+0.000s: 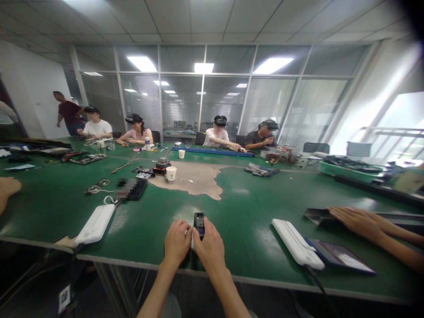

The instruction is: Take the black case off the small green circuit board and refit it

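Observation:
A small black box-shaped part (199,217) with an open recess in its top stands on the green table near the front edge. My right hand (210,245) is closed around its near end and right side, the thumb on the left. Close beside it, my left hand (177,242) has its fingers curled in, the fingertips meeting the right thumb. What the left fingers hold, if anything, is hidden.
On the green table (245,212), a white power bank (97,224) lies left and another white power bank (296,243) right. Paper cups (171,174) stand farther back. A neighbour's hands (361,223) rest on a dark metal rail at right. Co-workers sit opposite.

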Tool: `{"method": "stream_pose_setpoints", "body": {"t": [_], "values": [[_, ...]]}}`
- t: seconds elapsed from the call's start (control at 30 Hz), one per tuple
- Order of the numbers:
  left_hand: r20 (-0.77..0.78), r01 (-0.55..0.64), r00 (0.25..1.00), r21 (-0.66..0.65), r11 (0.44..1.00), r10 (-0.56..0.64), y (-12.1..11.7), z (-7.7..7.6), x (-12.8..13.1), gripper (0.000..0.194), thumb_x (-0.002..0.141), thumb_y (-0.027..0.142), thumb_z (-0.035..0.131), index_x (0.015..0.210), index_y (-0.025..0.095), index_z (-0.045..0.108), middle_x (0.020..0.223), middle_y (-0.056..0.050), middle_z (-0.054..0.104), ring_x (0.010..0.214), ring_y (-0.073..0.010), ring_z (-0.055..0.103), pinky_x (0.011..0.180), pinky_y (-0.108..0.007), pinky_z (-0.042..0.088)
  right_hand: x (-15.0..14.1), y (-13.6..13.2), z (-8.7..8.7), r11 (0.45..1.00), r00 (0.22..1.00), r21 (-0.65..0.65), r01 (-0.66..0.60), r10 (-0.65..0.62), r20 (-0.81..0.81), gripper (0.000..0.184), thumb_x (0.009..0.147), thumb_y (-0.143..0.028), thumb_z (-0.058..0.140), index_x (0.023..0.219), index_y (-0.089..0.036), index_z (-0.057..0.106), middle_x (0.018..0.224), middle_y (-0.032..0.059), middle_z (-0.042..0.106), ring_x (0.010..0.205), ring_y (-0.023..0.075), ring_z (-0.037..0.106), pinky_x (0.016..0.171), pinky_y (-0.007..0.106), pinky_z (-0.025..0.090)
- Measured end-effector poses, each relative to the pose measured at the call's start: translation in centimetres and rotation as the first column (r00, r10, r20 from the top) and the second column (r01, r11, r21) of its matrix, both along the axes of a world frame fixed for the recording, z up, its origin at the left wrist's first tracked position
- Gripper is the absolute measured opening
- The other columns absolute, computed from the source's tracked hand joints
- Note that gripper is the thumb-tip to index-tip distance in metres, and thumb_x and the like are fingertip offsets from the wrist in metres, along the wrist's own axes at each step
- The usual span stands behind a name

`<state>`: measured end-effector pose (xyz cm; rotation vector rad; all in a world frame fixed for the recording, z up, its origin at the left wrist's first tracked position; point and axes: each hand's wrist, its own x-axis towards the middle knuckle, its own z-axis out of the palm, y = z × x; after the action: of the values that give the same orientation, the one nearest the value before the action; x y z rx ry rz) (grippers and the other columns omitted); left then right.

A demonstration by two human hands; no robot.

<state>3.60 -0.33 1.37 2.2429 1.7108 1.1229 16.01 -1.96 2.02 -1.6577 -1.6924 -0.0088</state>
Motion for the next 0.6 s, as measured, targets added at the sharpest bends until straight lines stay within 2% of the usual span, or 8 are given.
{"method": "stream_pose_setpoints", "body": {"t": [0.2,0.33,0.47,0.53,0.6], "values": [[0.006,-0.015,1.0,0.0,1.0,0.015,0.1,-0.1,0.1,0.028,0.093,0.031,0.042,0.076,0.02,0.062,0.087,-0.005,0.061,0.086,-0.0171,0.053,0.079,-0.028,0.04,-0.4,-0.1,1.1,1.0,0.997,0.021,0.001,0.001,-0.077,0.056,0.085,-0.028,0.05,0.135,-0.002,0.046,0.122,0.0215,0.06,0.115,0.0286,0.057,0.095,0.039,0.046],[0.004,-0.023,1.0,-0.003,1.0,0.023,0.1,-0.2,0.1,0.027,0.093,0.03,0.042,0.077,0.02,0.062,0.088,-0.004,0.061,0.086,-0.0169,0.054,0.079,-0.028,0.04,-0.4,-0.1,2.8,0.997,0.989,0.076,-0.008,0.02,-0.15,0.056,0.086,-0.03,0.048,0.135,-0.003,0.045,0.126,0.0213,0.058,0.116,0.0283,0.057,0.096,0.039,0.045],[-0.004,-0.027,1.0,0.012,1.0,0.027,0.1,-0.3,0.1,0.023,0.091,0.027,0.045,0.078,0.02,0.062,0.088,-0.004,0.061,0.089,-0.017,0.053,0.082,-0.029,0.04,0.9,0.0,4.6,0.989,0.978,0.146,0.028,0.003,-0.211,0.06,0.087,-0.036,0.047,0.138,-0.004,0.042,0.132,0.0209,0.054,0.12,0.028,0.054,0.1,0.04,0.043],[-0.01,-0.02,1.0,0.02,1.0,0.02,0.1,-0.3,0.1,0.022,0.091,0.026,0.045,0.078,0.02,0.062,0.089,-0.004,0.061,0.088,-0.0169,0.053,0.082,-0.029,0.04,2.0,0.1,4.8,0.984,0.976,0.167,0.057,-0.02,-0.218,0.061,0.088,-0.038,0.047,0.138,-0.005,0.042,0.132,0.0205,0.054,0.122,0.0281,0.053,0.101,0.04,0.042],[-0.011,-0.021,1.0,0.025,0.999,0.021,0.1,-0.3,0.1,0.023,0.091,0.025,0.045,0.078,0.02,0.062,0.088,-0.004,0.06,0.087,-0.0167,0.053,0.081,-0.029,0.04,3.2,0.2,4.2,0.982,0.976,0.168,0.087,-0.05,-0.212,0.061,0.087,-0.039,0.047,0.138,-0.005,0.042,0.131,0.0208,0.054,0.121,0.029,0.053,0.1,0.042,0.042]]}}
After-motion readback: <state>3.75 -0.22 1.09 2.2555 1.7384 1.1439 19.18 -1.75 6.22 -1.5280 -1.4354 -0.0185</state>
